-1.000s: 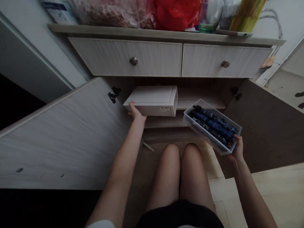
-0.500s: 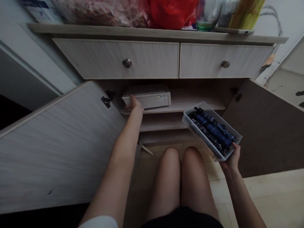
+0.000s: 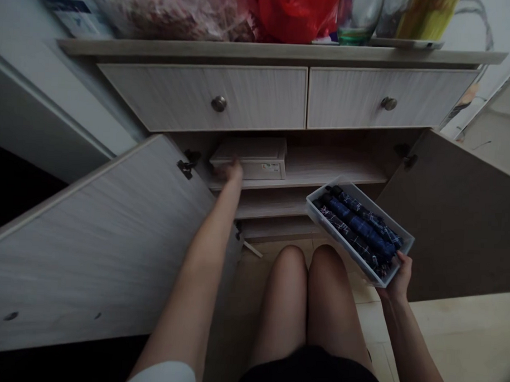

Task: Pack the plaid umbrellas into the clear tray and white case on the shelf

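Note:
My right hand grips the near right corner of a translucent plastic bin, thumb over the rim. The bin is tilted in front of the open cabinet's right side. Several dark blue plaid folded umbrellas lie side by side in it. My left hand reaches onto the upper shelf, at the front left of a pale flat box with a small label. Motion blurs its fingers, so I cannot make out their grip.
The left cabinet door and right door stand wide open beside my arms. Above are two closed drawers with knobs. A red bag and a glass jar stand on top. Lower shelves lie behind my knees.
The pale box has turned and now sits squarer to the shelf's front edge. My left hand stays at its left corner. The bin appears slightly lower and further right.

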Motion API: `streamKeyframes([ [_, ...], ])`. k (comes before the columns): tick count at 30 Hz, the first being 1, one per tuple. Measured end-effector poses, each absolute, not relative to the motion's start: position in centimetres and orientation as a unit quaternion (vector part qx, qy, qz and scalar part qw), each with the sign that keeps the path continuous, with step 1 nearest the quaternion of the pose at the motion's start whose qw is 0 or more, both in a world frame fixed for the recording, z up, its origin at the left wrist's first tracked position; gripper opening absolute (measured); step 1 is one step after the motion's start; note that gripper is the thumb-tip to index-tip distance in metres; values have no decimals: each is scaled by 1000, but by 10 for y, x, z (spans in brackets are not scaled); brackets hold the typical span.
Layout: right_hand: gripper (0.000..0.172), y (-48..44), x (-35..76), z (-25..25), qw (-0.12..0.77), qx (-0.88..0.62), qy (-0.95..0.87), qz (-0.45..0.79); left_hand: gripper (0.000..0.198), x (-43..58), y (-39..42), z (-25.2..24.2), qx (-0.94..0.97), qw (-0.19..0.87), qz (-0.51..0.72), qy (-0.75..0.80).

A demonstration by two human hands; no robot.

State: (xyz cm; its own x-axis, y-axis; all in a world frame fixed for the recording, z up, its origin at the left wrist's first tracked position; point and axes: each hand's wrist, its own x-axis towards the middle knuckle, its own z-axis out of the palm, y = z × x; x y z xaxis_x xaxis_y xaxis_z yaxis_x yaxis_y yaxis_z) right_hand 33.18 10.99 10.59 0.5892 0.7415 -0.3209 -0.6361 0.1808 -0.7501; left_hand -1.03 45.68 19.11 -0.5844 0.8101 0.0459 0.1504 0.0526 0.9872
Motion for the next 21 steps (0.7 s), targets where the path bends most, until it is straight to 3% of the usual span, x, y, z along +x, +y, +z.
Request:
streamKeyframes([
  [4,41,107,325,111,774,-456,-40,438,113,62,430,177,455,212,508,700],
  [6,44,105,321,114,775,-453,-45,439,115,93,421,176,519,209,462,688],
  [13,43,91,323,114,783,-452,-25,426,67,91,417,176,545,149,496,660],
  [21,47,92,334,105,804,-430,-34,411,60,8,395,155,600,114,547,573],
])
